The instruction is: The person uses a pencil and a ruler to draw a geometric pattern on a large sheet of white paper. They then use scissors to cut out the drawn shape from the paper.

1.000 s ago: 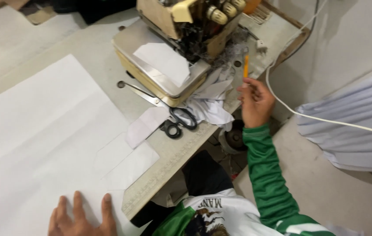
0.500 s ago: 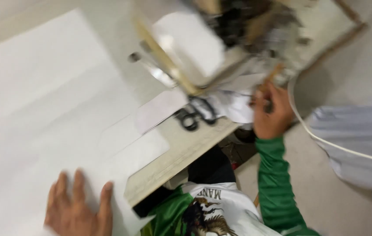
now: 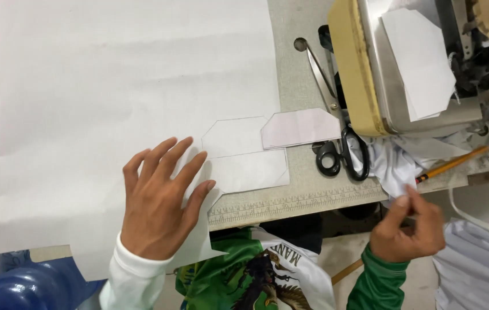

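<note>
At far left, a big white paper sheet [image 3: 112, 97] covers most of the table [image 3: 296, 74], its lower edge hanging over the near side. Left hand [image 3: 161, 201] lies flat on the sheet, palm down, fingers spread apart, gripping nothing. Just right of its fingertips: two small white cut paper pieces [image 3: 244, 155] w/ clipped corners, one above the other, touching; the lower one reaches the sheet's right edge. A third, pale pinkish piece [image 3: 301, 127] sits beside them on the bare table, overlapping the upper one a bit. Along the table's near edge runs a printed ruler strip [image 3: 296, 201]. Next right, black-handled scissors [image 3: 336, 120] lie closed, blades pointing away, handles toward the person, right up against the base of a sewing machine [image 3: 371, 69]. Another white cut paper shape [image 3: 419, 57] rests on the machine's metal plate. Below the machine, crumpled white fabric [image 3: 394, 161] spills over the table edge. An orange pencil [image 3: 454, 163] lies tilted on it. Right hand [image 3: 408, 229], green sleeve, is off the table edge just under the fabric, thumb & fingertips pinched together at the fabric's lower tip; can't tell if it truly grips it. More white cloth [image 3: 480, 264] at lower right.
</note>
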